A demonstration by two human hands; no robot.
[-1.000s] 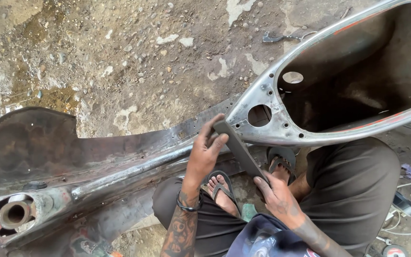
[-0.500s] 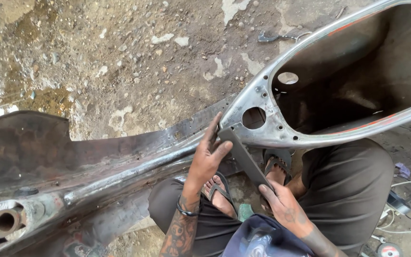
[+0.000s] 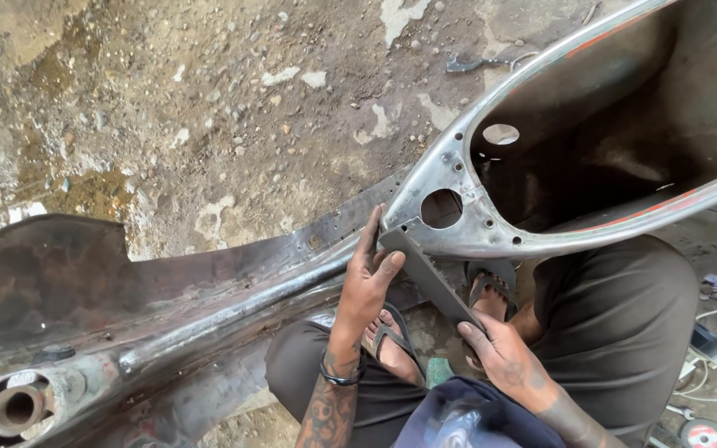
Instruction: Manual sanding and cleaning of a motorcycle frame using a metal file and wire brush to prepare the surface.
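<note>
**Two hands steady a flat strip against a scooter frame**

Both hands share one grey metal strip point(image 3: 429, 278). The left hand point(image 3: 367, 286) pinches its far end against the bare frame point(image 3: 458, 187), fingers point(image 3: 373, 232) stretched flat for bracing. The right hand point(image 3: 504, 357) grips the near end, keeping the strip angled above the sandalled feet point(image 3: 396, 348).

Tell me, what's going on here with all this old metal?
A person squats on rough ground over a bare scooter frame. Both hands hold a flat grey metal strip: the left hand presses its upper end against the frame near a round hole, and the right hand holds the lower end.
</note>
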